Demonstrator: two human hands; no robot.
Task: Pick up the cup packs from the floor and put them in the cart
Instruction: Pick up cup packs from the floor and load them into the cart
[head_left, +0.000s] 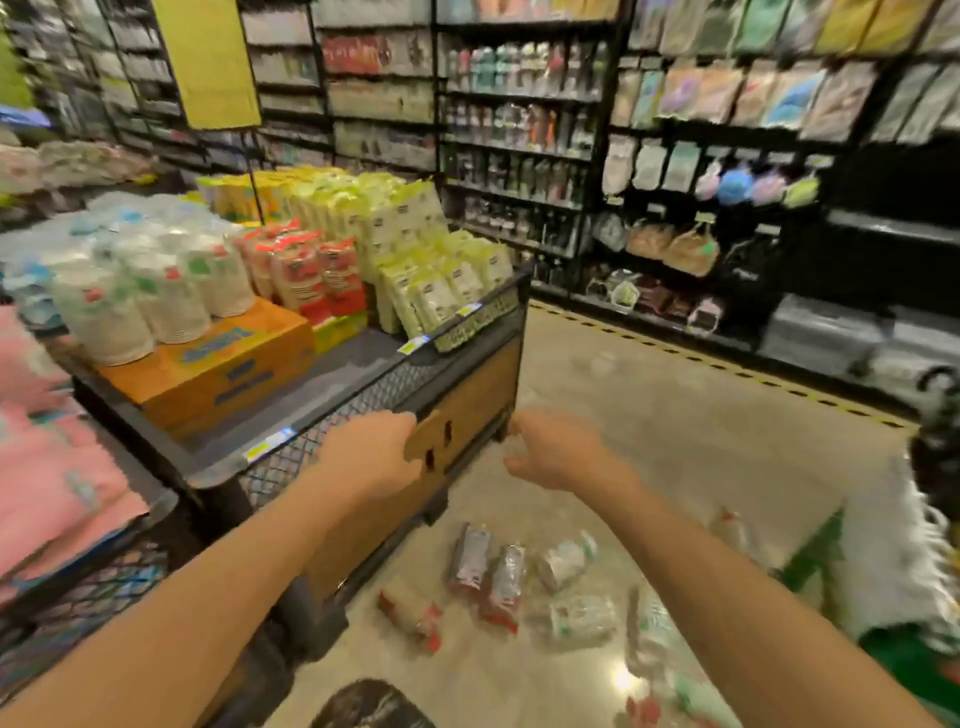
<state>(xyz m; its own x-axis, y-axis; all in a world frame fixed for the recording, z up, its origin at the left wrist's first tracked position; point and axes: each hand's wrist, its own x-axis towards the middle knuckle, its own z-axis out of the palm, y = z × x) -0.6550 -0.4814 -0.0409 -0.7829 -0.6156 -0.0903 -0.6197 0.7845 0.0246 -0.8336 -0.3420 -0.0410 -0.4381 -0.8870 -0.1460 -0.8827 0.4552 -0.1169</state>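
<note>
Several cup packs lie scattered on the shiny floor below my hands: two red-labelled ones (470, 558) (504, 587) side by side, another red one (410, 618) to their left, and clear ones with green print (566, 561) (576, 618) to their right. The cart (363, 395), a black mesh-rimmed bin with wooden sides, stands at the left and holds stacked white cup packs (156, 291) and red cup packs (311, 275). My left hand (369, 452) hovers at the cart's near corner and holds nothing. My right hand (556, 452) hangs over the floor with loosely curled fingers, also holding nothing.
Yellow-green packets (431, 260) and an orange box (218, 364) share the cart. Pink bundles (47, 467) fill a second mesh bin at the far left. Dark shelving (701, 156) lines the back and right behind a yellow-black floor stripe (727, 364). A green-and-white bag (883, 561) sits at the right.
</note>
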